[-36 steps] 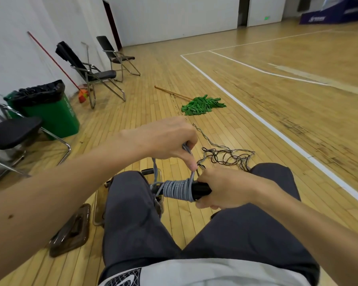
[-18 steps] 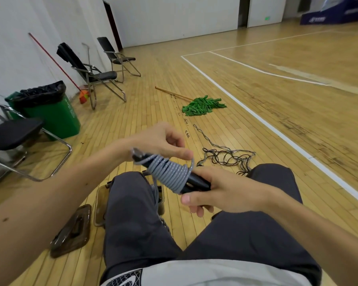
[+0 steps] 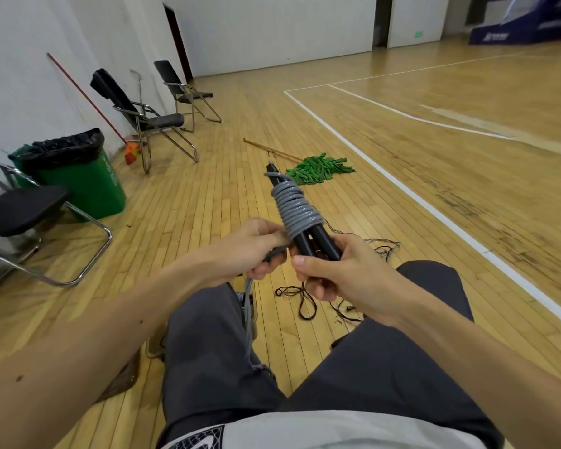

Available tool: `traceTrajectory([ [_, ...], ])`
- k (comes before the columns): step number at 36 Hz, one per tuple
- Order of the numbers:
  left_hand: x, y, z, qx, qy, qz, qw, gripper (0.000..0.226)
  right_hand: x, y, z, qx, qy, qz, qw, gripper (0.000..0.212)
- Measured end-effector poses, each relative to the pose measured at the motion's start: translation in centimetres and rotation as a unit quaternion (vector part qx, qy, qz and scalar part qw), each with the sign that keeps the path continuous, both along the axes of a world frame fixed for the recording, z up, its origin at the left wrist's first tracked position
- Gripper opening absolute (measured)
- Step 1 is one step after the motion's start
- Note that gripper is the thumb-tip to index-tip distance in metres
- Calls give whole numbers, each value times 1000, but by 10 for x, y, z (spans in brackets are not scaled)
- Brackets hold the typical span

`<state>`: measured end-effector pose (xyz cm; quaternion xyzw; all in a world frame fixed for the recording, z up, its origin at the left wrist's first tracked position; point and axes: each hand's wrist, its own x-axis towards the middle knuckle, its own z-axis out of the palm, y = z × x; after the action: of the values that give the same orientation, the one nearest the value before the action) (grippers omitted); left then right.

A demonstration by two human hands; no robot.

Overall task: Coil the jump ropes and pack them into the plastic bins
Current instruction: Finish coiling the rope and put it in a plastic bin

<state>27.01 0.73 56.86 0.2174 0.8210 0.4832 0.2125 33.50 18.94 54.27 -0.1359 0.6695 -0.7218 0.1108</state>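
Swung upright since half a second ago, the handles (image 3: 318,243) now point away from me toward the mop (image 3: 318,168) instead of lying across my lap. My left grip (image 3: 253,249) has dropped from the top of the wraps to their lower end.

My right grip (image 3: 340,273) is curled round the near ends of the two black handles, which sit side by side and tilt away and a little left. The left grip pinches the grey rope (image 3: 297,205) right where the last turn leaves the handles, touching them. That rope is wound in tight turns over the far half of the handles. Its tail (image 3: 247,306) hangs from the left grip down between my knees. Past my hands, a black rope (image 3: 305,298) lies tangled on the floor (image 3: 191,205), uncoiled.

I judge this to be the coiling step, late on the first rope. Next I would carry the tail round the handles a few more turns and tuck its end under a wrap, with the right grip pressing both handles together so the turns stay tight. Packing comes after that, and I cannot plainly make out a bin from here.
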Motion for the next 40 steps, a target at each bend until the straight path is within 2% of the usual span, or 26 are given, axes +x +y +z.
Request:
traceTrajectory([
  [7,5,7,-8,-2,-22,-7,1000,35,-11,4,-13,24,-2,-66,998,10],
  [11,9,6,-12,-19,-30,-30,999,23,-21,14,-19,59,-2,-113,992,14],
  [19,11,8,-22,-30,-53,-15,998,25,-31,21,-31,61,1,-139,988,12],
  [22,11,6,-25,-74,-23,-13,997,21,-38,28,-36,32,-31,-172,984,18],
  [24,11,5,-27,-111,46,-18,993,21,-40,32,-40,32,-53,-171,983,17],
  [28,15,7,-22,-237,222,-66,943,27,-42,32,-52,88,-63,-153,982,14],
  [32,17,12,-7,-349,328,-113,870,31,-43,27,-56,145,-48,-129,980,11],
  [40,5,11,27,-377,414,-167,812,34,-36,21,-51,202,-50,-68,976,17],
])
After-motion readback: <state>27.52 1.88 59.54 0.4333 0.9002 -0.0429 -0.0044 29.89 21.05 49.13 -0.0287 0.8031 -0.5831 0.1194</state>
